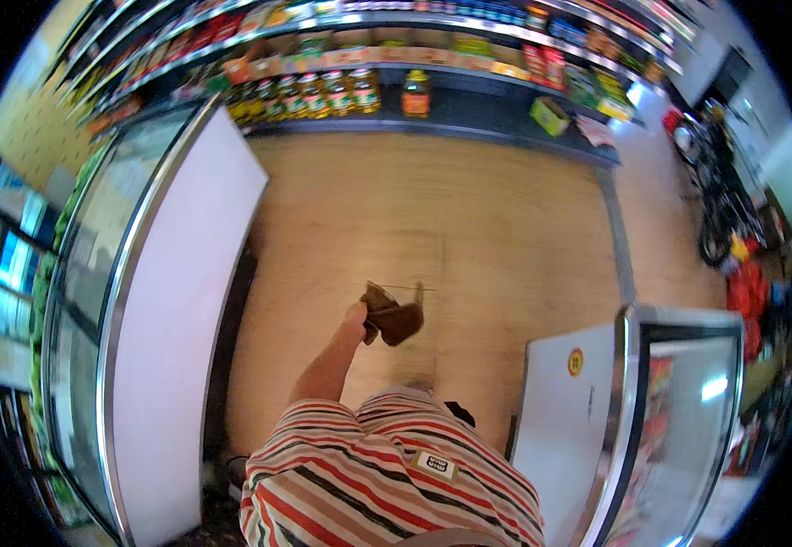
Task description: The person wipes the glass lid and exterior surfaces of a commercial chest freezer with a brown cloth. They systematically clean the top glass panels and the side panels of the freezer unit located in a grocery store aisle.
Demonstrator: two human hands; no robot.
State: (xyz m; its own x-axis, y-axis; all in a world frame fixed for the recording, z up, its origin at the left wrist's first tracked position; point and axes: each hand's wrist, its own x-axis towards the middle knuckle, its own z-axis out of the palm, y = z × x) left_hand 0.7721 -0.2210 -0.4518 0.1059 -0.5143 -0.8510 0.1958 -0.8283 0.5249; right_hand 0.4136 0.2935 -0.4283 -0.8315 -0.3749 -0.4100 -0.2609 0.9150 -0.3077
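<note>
My left hand (357, 316) is shut on a crumpled brown cloth (396, 320). The cloth hangs in front of my body, over the wood-look floor (505, 225), and part of it is blurred. My left arm reaches forward from the short sleeve of a striped shirt (396, 472). My right hand is out of view.
A white-sided glass-top freezer (177, 301) stands to my left, another freezer (567, 403) at my right. Ahead, store shelves (341, 126) hold oil bottles (337, 92), one bottle (416, 94) apart, and a green box (550, 116). A motorcycle (714, 184) is parked far right.
</note>
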